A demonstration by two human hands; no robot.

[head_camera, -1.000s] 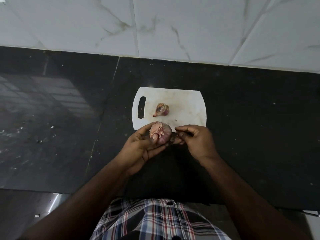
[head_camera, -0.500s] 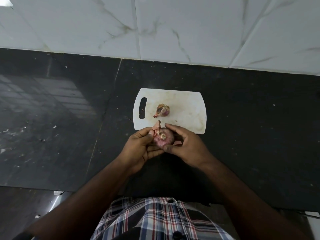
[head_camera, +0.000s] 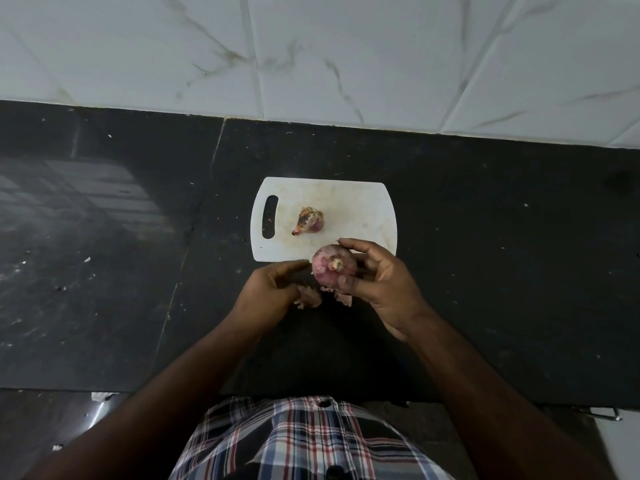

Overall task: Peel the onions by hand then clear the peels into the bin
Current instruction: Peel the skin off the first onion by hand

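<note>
Right hand point(head_camera: 382, 282) gripped a round pinkish-purple onion point(head_camera: 333, 265), thumb and fingers curled round it, root end up, just over the near edge of the white plastic chopping board point(head_camera: 360, 216). Left hand point(head_camera: 273, 292) sat beside it, fingers curled; pale papery peels point(head_camera: 310, 296) showed at its fingertips, hold uncertain. A second, unpeeled small onion point(head_camera: 310, 221) lay on the board. Black stone counter point(head_camera: 502, 271) beneath.

Pink-purple onion point(head_camera: 333, 270) in the right hand point(head_camera: 384, 285); white cutting board point(head_camera: 360, 216) beyond both hands; black counter point(head_camera: 502, 271) beneath; red-white-navy plaid shirt point(head_camera: 304, 441) behind them.
</note>
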